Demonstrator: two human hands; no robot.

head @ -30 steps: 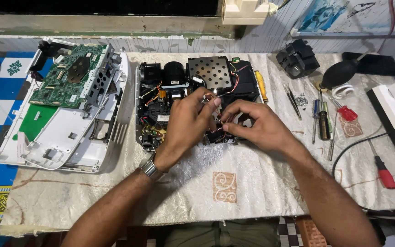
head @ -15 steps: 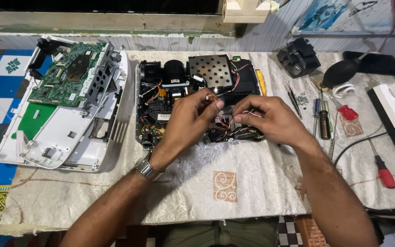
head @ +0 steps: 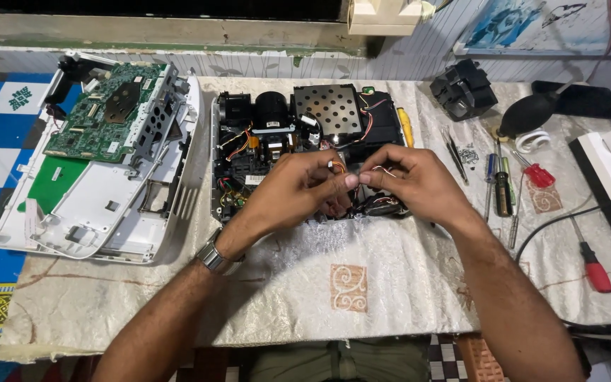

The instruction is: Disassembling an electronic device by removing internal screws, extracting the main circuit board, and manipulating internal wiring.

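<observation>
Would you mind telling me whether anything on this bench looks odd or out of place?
Nothing looks damaged or spilled. The opened device lies with its insides exposed, and its removed cover with the green circuit board lies askew beside it.

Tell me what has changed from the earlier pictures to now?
Both hands rose slightly off the opened device. The left hand and right hand now meet fingertip to fingertip, pinching thin wires. The circuit board and screwdrivers stayed put.
</observation>
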